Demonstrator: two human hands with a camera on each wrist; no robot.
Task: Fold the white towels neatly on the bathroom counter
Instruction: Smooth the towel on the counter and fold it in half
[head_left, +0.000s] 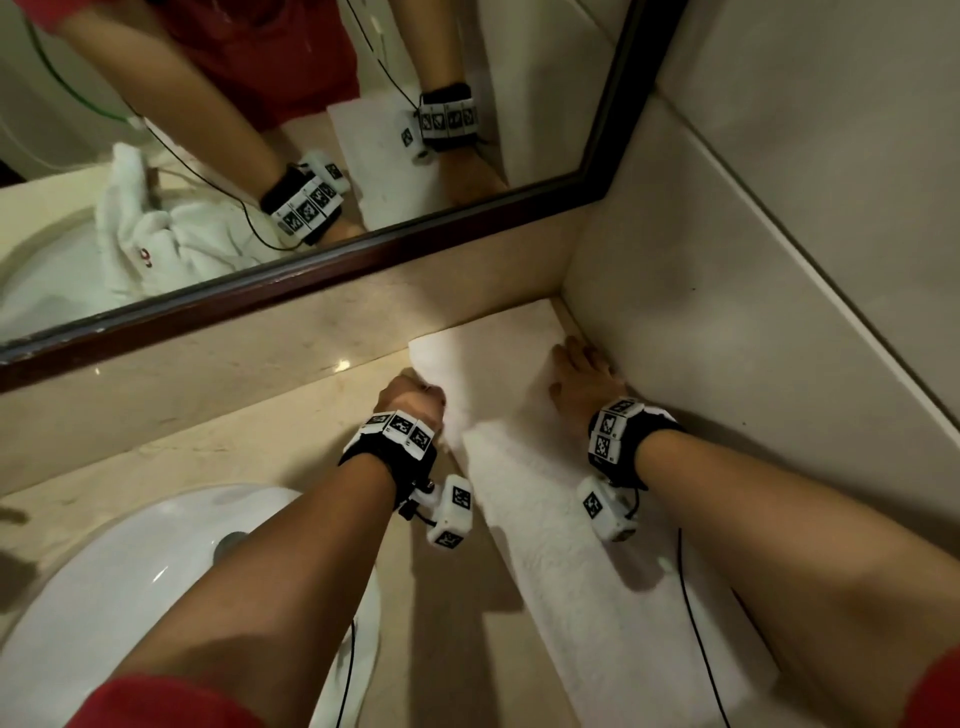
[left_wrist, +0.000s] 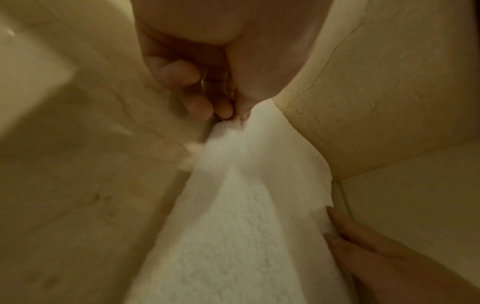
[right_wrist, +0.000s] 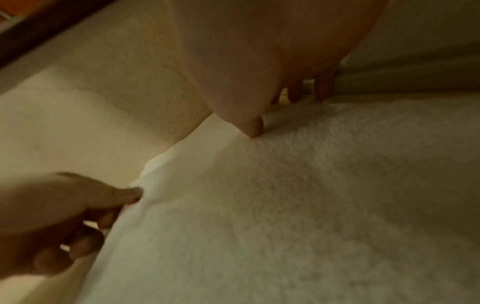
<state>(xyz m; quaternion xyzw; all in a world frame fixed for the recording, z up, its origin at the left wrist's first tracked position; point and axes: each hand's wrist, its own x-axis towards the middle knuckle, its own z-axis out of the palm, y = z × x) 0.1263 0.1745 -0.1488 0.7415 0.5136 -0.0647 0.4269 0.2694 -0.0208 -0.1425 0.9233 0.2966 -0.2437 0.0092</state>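
A white towel (head_left: 545, 519) lies flat on the beige counter (head_left: 260, 415), running along the right wall into the far corner. My left hand (head_left: 431, 389) pinches the towel's left edge near its far end, with thumb and curled fingers closed on the cloth (left_wrist: 233, 226), as the left wrist view shows. My right hand (head_left: 582, 358) rests on the towel's far right part next to the wall. In the right wrist view its fingertips (right_wrist: 322, 90) and thumb press down on the towel (right_wrist: 311, 195). The left hand (right_wrist: 124, 197) also shows there at the towel's edge.
A white basin (head_left: 104, 597) sits in the counter at the lower left. The dark-framed mirror (head_left: 363, 249) runs along the back and reflects a crumpled white towel (head_left: 156, 228) beside the basin. A tiled wall (head_left: 727, 312) closes the right side.
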